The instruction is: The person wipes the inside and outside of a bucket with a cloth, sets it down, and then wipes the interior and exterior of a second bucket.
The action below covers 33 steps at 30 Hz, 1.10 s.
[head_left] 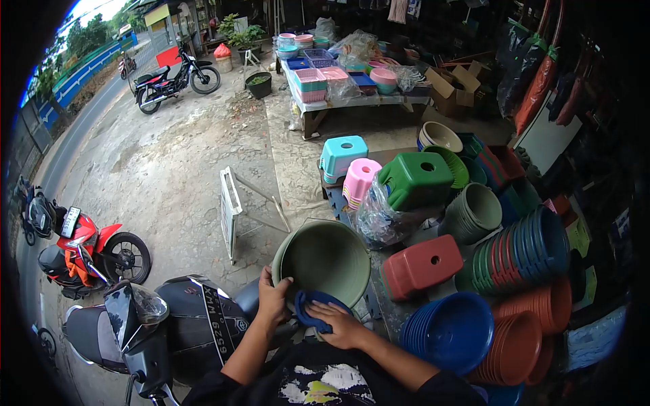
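Observation:
A grey-green plastic bucket point(355, 247) is tilted in front of my body with its wide mouth facing up. My left hand point(273, 299) grips its left rim, thumb on the inner side and fingers outside. My right hand point(336, 325) presses a folded dark blue cloth point(311, 302) against the near rim, its fingers laid over the cloth. The bucket's underside is hidden from me.
To the right stand stacked blue basins point(447, 335), orange-brown pots point(518, 345), a red stool point(421, 266) and a green stool point(416, 179). A parked motorcycle point(179, 318) is close on my left, with a folding sign point(230, 213) ahead.

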Motion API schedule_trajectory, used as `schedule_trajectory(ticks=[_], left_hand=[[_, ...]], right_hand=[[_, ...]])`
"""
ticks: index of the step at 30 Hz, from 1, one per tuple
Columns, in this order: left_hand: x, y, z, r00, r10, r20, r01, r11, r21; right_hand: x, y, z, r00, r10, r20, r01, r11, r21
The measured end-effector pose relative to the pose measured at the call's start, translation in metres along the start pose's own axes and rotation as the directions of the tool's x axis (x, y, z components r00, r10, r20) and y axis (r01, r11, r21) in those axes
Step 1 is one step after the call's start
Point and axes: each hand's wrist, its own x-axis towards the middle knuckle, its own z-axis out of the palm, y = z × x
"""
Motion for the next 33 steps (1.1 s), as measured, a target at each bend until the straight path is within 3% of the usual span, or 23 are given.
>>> schedule_trajectory(ticks=[1, 2, 4, 5, 7, 8, 10, 12, 13, 14, 15, 16, 18, 19, 20, 21, 22, 23, 25, 29, 30, 33], left_hand=[[0.003, -0.001, -0.001, 1.0, -0.015, -0.026, 0.013, 0.997, -0.075], [0.003, 0.001, -0.001, 1.0, -0.014, -0.025, 0.012, 0.997, -0.076], [0.0, 0.008, 0.002, 0.999, -0.006, -0.031, 0.004, 0.998, -0.057], [0.0, 0.008, 0.001, 1.0, -0.004, -0.029, 0.003, 0.998, -0.058], [0.0, 0.007, -0.002, 0.999, -0.05, -0.01, 0.048, 0.992, -0.112], [-0.001, 0.012, 0.0, 0.999, -0.051, -0.007, 0.05, 0.992, -0.115], [-0.003, 0.024, 0.005, 0.988, -0.156, 0.018, 0.157, 0.973, -0.17], [-0.005, 0.02, 0.004, 0.982, -0.18, 0.052, 0.186, 0.967, -0.175], [-0.006, 0.017, 0.002, 0.976, -0.201, 0.084, 0.213, 0.962, -0.173], [-0.007, 0.013, 0.001, 0.977, -0.199, 0.083, 0.21, 0.962, -0.173], [-0.009, 0.008, 0.0, 0.973, -0.206, 0.108, 0.221, 0.964, -0.149], [-0.011, 0.004, 0.001, 0.968, -0.215, 0.132, 0.231, 0.965, -0.125], [-0.016, -0.002, 0.006, 0.964, -0.221, 0.15, 0.24, 0.962, -0.128], [-0.018, -0.005, 0.008, 0.959, -0.221, 0.179, 0.238, 0.968, -0.08], [-0.02, -0.008, 0.011, 0.953, -0.222, 0.207, 0.234, 0.972, -0.031], [-0.022, -0.007, 0.014, 0.947, -0.235, 0.219, 0.251, 0.967, -0.046], [-0.024, -0.005, 0.016, 0.946, -0.239, 0.219, 0.254, 0.966, -0.044], [-0.024, -0.001, 0.018, 0.952, -0.237, 0.193, 0.251, 0.967, -0.051], [-0.023, 0.008, 0.021, 0.959, -0.234, 0.162, 0.246, 0.967, -0.058], [-0.013, -0.002, 0.001, 0.977, -0.161, 0.139, 0.17, 0.984, -0.056], [-0.008, -0.007, -0.005, 0.984, -0.117, 0.136, 0.126, 0.991, -0.054], [-0.01, 0.028, 0.021, 0.986, -0.145, 0.083, 0.156, 0.976, -0.153]], right_hand=[[-0.01, 0.0, -0.013, 0.994, 0.078, 0.079, -0.064, 0.984, -0.167], [-0.017, 0.005, -0.024, 0.994, 0.078, 0.079, -0.064, 0.983, -0.169], [-0.03, 0.014, -0.043, 0.974, 0.227, -0.014, -0.204, 0.847, -0.49], [-0.035, 0.019, -0.05, 0.974, 0.227, -0.016, -0.205, 0.846, -0.492], [-0.041, 0.027, -0.062, 0.944, 0.165, -0.284, -0.3, 0.788, -0.538], [-0.041, 0.032, -0.065, 0.944, 0.167, -0.285, -0.303, 0.786, -0.539], [-0.038, 0.048, -0.071, 0.799, 0.163, -0.579, -0.471, 0.768, -0.434], [-0.032, 0.074, -0.077, 0.766, 0.122, -0.631, -0.493, 0.742, -0.454], [-0.024, 0.09, -0.076, 0.536, 0.294, -0.791, -0.458, 0.889, 0.02], [-0.019, 0.099, -0.077, 0.307, 0.53, -0.79, -0.246, 0.847, 0.472], [-0.017, 0.097, -0.086, 0.287, 0.644, -0.709, -0.212, 0.765, 0.609], [-0.011, 0.084, -0.097, 0.289, 0.644, -0.708, -0.212, 0.764, 0.609], [0.0, 0.059, -0.115, 0.471, 0.553, -0.687, -0.219, 0.828, 0.515], [0.007, 0.053, -0.12, 0.57, 0.58, -0.582, -0.307, 0.807, 0.504], [0.015, 0.044, -0.12, 0.569, 0.583, -0.579, -0.311, 0.805, 0.505], [0.025, 0.029, -0.118, 0.603, 0.421, -0.678, -0.389, 0.897, 0.21], [0.033, 0.02, -0.117, 0.653, 0.238, -0.719, -0.44, 0.892, -0.105], [0.038, 0.017, -0.118, 0.652, 0.239, -0.72, -0.441, 0.891, -0.103], [0.047, 0.014, -0.119, 0.692, 0.069, -0.718, -0.325, 0.918, -0.226], [0.05, 0.005, -0.125, 0.73, 0.007, -0.684, -0.179, 0.967, -0.181], [0.049, 0.004, -0.127, 0.723, 0.009, -0.691, -0.099, 0.991, -0.091], [0.041, -0.007, -0.131, 0.709, -0.009, -0.705, 0.029, 0.999, 0.016]])
